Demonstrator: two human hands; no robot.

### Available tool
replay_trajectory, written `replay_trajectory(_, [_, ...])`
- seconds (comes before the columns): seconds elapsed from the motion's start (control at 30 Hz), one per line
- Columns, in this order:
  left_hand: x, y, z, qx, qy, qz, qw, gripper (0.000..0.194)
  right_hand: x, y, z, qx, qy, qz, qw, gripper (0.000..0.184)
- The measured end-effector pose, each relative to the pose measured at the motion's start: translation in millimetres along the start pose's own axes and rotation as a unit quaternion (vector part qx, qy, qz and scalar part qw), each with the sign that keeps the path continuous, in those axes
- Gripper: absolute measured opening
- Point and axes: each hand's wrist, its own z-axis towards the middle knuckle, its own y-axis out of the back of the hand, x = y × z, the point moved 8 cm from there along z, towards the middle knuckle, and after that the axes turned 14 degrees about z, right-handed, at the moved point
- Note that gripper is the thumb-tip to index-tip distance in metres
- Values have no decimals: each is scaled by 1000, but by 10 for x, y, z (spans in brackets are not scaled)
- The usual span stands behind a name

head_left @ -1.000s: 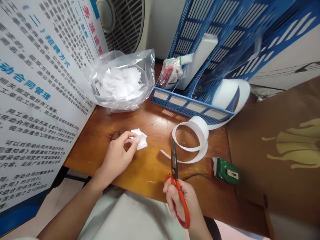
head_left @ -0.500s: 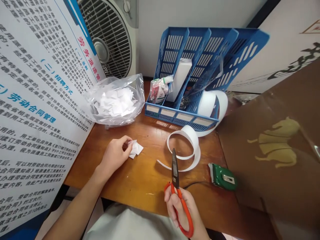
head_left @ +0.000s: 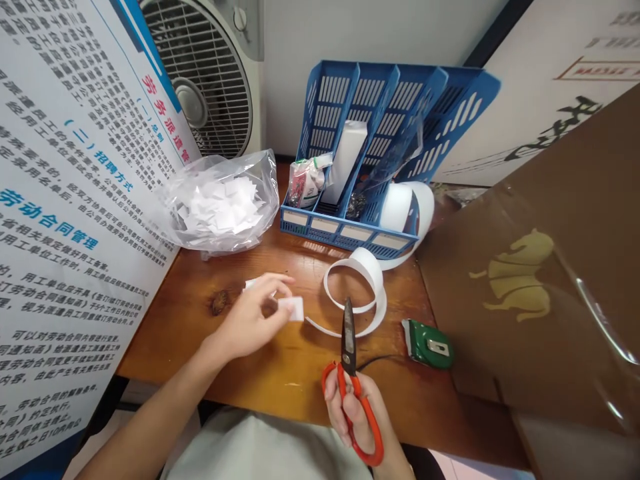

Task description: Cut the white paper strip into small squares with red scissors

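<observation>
My left hand is over the table, its thumb and fingers curled round a small white square piece at the thumb tip. Behind its knuckles lie more white pieces, mostly hidden by the hand. Red-handled scissors are in my right hand, blades together and pointing away from me. Just beyond the blade tips, a long white strip lies in loose curls, its free end near the white square.
A clear plastic bag full of white pieces stands at the back left. Behind the strip is a blue file rack holding a white roll. A green tape measure lies to the right, near a brown box. A fan stands behind.
My left hand has moved right from the small pile of white pieces, with one square at its thumb. The right hand keeps its hold on the scissors. The view has shifted slightly.
</observation>
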Motion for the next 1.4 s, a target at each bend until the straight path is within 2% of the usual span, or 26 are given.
replay_trajectory(0.1, [3,-435,8,117,-11,-55,992,8,-42,60,4,-29,17,12,999,60])
replay_trajectory(0.17, [23,-579,-16,131,-10,-64,989,6,-67,87,9,-46,27,16,998,61])
replay_trajectory(0.23, [-6,-575,-70,95,-20,-52,994,4,-74,94,18,-63,39,15,997,62])
replay_trajectory(0.3, [-96,-494,-176,46,-42,-38,997,3,-59,91,34,-91,56,13,994,60])
replay_trajectory(0.4, [-258,-382,-397,-15,-78,-19,997,5,-19,146,60,-192,85,6,978,59])
replay_trajectory(0.5, [-376,-342,-581,-68,-141,16,988,12,-22,195,114,-284,90,17,954,67])
replay_trajectory(0.6, [-429,-344,-665,-111,-223,43,968,20,-62,141,262,-283,77,53,955,70])
replay_trajectory(0.7, [-400,-343,-661,-122,-243,52,961,22,-51,105,355,-289,84,56,952,66])
replay_trajectory(0.77, [-354,-328,-643,-111,-203,40,972,17,-1,91,350,-304,99,43,946,64])
replay_trajectory(0.87, [-232,-297,-633,-82,-77,-12,994,4,153,32,254,-324,144,21,935,58])
replay_trajectory(0.97, [-125,-310,-638,-42,25,-108,993,13,347,-86,117,-343,197,-16,919,54])
replay_trajectory(1.07, [-76,-387,-608,11,67,-212,975,21,491,-211,-11,-377,224,-86,895,48])
replay_trajectory(1.17, [-42,-437,-544,31,91,-281,955,27,532,-261,-79,-401,227,-135,877,46])
replay_trajectory(1.27, [6,-505,-466,43,130,-310,941,28,497,-214,-59,-395,224,-140,880,49])
replay_trajectory(1.4, [42,-636,-381,53,167,-326,929,29,438,-111,-16,-379,240,-77,890,50])
